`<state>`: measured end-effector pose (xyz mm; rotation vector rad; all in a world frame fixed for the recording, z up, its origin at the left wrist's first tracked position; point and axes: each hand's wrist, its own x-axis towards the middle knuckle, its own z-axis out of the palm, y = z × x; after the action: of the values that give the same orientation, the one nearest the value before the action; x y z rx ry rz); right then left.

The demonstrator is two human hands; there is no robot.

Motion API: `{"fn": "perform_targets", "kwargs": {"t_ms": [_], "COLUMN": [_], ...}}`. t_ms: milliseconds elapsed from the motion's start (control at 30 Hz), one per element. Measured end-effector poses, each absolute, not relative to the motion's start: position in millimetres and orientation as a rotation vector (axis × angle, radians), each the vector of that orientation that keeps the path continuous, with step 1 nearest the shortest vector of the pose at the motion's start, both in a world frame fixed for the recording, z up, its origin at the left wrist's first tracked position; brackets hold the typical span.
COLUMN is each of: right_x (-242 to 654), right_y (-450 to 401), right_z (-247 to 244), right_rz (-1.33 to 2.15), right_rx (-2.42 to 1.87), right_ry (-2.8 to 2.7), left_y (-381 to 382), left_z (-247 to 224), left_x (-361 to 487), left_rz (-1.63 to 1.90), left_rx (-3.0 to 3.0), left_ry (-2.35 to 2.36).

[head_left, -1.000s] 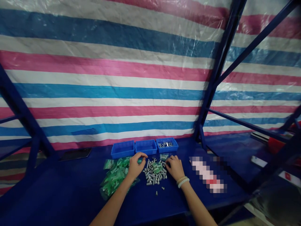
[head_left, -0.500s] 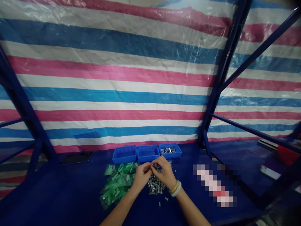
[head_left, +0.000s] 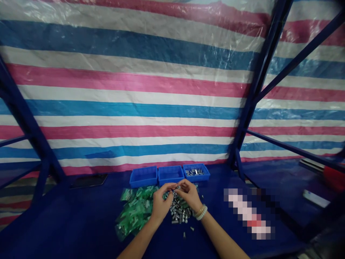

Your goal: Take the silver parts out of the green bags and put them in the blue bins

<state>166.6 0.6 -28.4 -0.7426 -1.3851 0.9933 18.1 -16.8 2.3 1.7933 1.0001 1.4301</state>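
My right hand (head_left: 190,194), with a beaded bracelet (head_left: 201,212) at the wrist, pinches a small metal sleeve (head_left: 178,187) whose round end faces me. Close against it, my left hand (head_left: 162,201) reaches its forefinger toward the sleeve. The left thumb stands apart from that finger, and nothing shows between them. Below both hands lies a heap of short metal sleeves (head_left: 178,214), partly covered by the fingers. Left of the heap are green plastic bags (head_left: 134,212) with small pale parts inside.
Three blue trays stand behind the hands: a left tray (head_left: 143,183), a middle tray (head_left: 171,181) and a right tray (head_left: 196,177) holding metal sleeves. Two loose screws, one a near screw (head_left: 184,235), lie in front. A dark flat device (head_left: 88,181) rests back left. Blue frame posts (head_left: 242,129) flank the table.
My left thumb has moved away from its forefinger, opening a gap. The metal sleeve in my right hand now shows its round end. The view has shifted slightly.
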Motion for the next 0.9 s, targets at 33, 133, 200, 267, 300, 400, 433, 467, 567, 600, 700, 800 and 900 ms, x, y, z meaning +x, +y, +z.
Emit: {"fn": "perform_targets", "kwargs": {"t_ms": [33, 133, 200, 267, 300, 400, 433, 467, 567, 600, 700, 800, 900], "right_x": [172, 199, 222, 243, 250, 260, 259, 256, 244, 240, 231, 233, 247], "right_y": [3, 19, 34, 47, 51, 46, 40, 32, 7, 1, -10, -9, -3], "right_z": [-26, -12, 0, 9, 11, 9, 6, 1, -15, -21, -31, -32, -24], "right_rz": [0.954, 0.658, 0.339, 0.163, 0.132, 0.118, 0.126, 0.149, 0.301, 0.35, 0.417, 0.426, 0.375], "right_rx": [-0.752, -0.882, -1.064, -1.218, -1.255, -1.3, -1.292, -1.266, -1.106, -1.066, -1.055, -1.056, -1.096], "right_ry": [-1.392, -1.483, -1.609, -1.71, -1.73, -1.808, -1.85, -1.915, -2.217, -2.307, -2.39, -2.271, -2.072], "left_y": [-16, -11, -8, -5, -4, -1, -1, 0, 3, 4, 6, 7, 4], "left_z": [2, 0, -1, -2, -3, -3, -4, -4, -5, -6, -7, -8, -7], "left_x": [17, 14, 13, 12, 12, 11, 10, 9, 7, 6, 4, 2, -2], "left_rz": [1.441, 1.475, 1.49, 1.497, 1.496, 1.492, 1.492, 1.495, 1.51, 1.516, 1.531, 1.532, 1.531], "left_rx": [1.797, 1.781, 1.768, 1.766, 1.771, 1.79, 1.794, 1.796, 1.792, 1.789, 1.789, 1.805, 1.839], "left_ry": [1.007, 1.034, 1.048, 1.059, 1.065, 1.099, 1.11, 1.12, 1.141, 1.148, 1.172, 1.193, 1.25]}}
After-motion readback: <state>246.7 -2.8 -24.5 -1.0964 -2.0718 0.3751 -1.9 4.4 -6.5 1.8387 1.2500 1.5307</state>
